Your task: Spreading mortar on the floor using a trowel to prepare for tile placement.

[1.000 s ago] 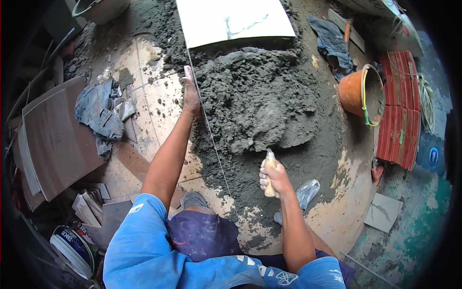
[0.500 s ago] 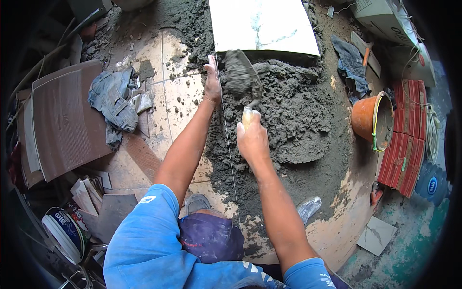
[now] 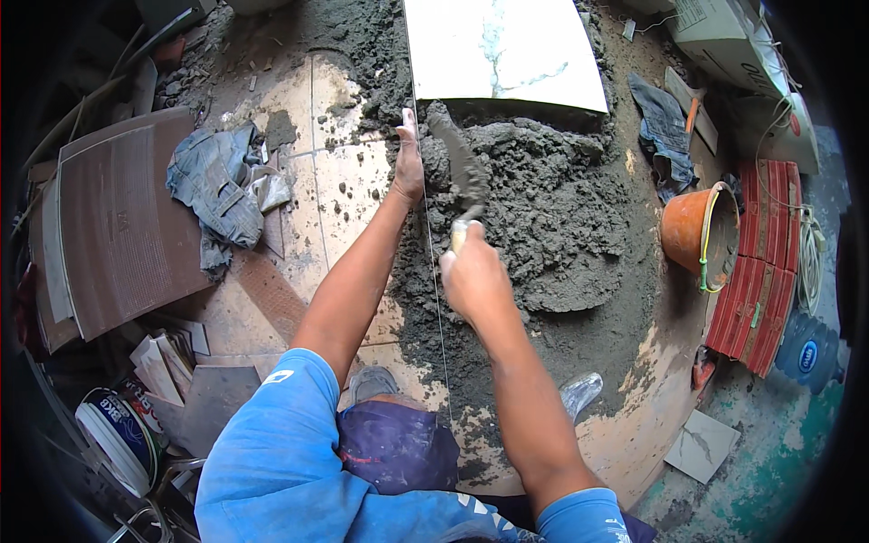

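My right hand [image 3: 477,272] grips the pale handle of a trowel [image 3: 465,170]. Its mortar-coated blade is tilted on edge, over the grey mortar [image 3: 552,217] just short of the white marbled tile [image 3: 507,50]. Fingers stretched out and holding nothing, my left hand [image 3: 410,166] stands upright along the left side of the mortar. A thin taut string [image 3: 433,262] runs close beside that hand, past the tile's left edge. Rough and lumpy, the mortar bed spreads from the tile's near edge back toward my feet.
An orange bucket [image 3: 685,228] lies tipped at the right, beside stacked red-brown boxes [image 3: 751,262]. Denim cloth [image 3: 215,185] and large brown tiles [image 3: 131,217] lie left. A white-and-dark pail [image 3: 118,439] is lower left, a loose tile [image 3: 702,446] lower right, a blue water jug [image 3: 808,348] far right.
The trowel blade has turned from flatter, with a mortar load on it, to nearly on edge. My right hand has drawn slightly back. My left hand stays by the string, fingers more together.
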A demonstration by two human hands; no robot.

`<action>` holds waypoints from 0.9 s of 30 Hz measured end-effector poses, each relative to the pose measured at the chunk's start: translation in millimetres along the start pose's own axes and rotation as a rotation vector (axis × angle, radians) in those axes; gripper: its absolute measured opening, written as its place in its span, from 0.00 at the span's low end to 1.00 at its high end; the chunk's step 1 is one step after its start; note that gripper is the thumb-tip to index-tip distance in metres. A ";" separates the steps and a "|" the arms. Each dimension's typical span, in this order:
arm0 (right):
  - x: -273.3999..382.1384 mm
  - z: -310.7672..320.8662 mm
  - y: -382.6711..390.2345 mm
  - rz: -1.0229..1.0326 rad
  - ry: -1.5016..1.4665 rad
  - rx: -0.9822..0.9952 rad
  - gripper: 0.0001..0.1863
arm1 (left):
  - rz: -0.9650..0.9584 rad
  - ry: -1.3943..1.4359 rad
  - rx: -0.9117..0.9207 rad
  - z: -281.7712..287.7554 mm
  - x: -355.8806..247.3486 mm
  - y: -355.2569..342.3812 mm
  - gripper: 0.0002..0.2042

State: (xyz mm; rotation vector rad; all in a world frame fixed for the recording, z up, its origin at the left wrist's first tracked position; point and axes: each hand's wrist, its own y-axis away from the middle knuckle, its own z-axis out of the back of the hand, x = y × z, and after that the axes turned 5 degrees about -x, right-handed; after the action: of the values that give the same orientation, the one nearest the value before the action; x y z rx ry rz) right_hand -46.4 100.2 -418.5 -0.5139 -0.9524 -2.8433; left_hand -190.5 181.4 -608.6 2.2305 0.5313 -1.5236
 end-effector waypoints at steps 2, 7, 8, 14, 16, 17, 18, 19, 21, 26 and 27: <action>4.9 11.5 10.1 -0.028 -0.020 -0.043 0.22 | 0.003 0.003 -0.001 2.1 -1.1 4.7 0.46; -13.1 -9.7 -10.5 -0.027 0.046 0.006 0.21 | 0.009 0.047 0.036 -12.5 2.4 3.2 0.46; -0.9 -5.4 -4.3 -0.037 0.037 0.014 0.21 | -0.003 0.034 0.028 -1.9 4.8 5.0 0.46; -9.2 -16.7 17.5 0.004 -0.024 0.008 0.21 | 0.029 0.042 0.039 0.6 0.0 20.3 0.46; -3.4 -10.6 13.1 0.026 -0.043 -0.029 0.22 | 0.015 0.033 0.034 3.2 2.2 20.0 0.46; -1.9 -6.2 18.7 0.018 -0.055 -0.066 0.22 | 0.026 0.037 0.040 0.5 1.5 9.8 0.46; -6.8 -10.5 23.1 0.007 -0.054 -0.066 0.22 | 0.036 0.042 0.047 0.4 1.8 11.8 0.46; -15.3 -19.3 28.8 -0.027 -0.036 -0.002 0.23 | 0.045 0.047 0.054 3.0 2.2 21.4 0.46; -7.2 -13.2 35.8 -0.046 -0.010 -0.017 0.23 | 0.017 0.043 0.050 9.3 7.0 40.7 0.46; -10.4 -5.6 -13.8 -0.046 -0.007 -0.049 0.21 | 0.049 0.059 0.083 -3.3 3.6 17.7 0.46; -7.9 -5.8 -18.5 -0.027 0.002 -0.030 0.21 | 0.042 0.060 0.088 2.2 5.4 11.3 0.46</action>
State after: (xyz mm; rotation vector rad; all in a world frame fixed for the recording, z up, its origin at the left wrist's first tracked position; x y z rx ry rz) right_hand -44.3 111.4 -436.0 -0.5051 -0.9255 -2.8857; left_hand -184.6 171.1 -613.2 2.3450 0.4398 -1.4904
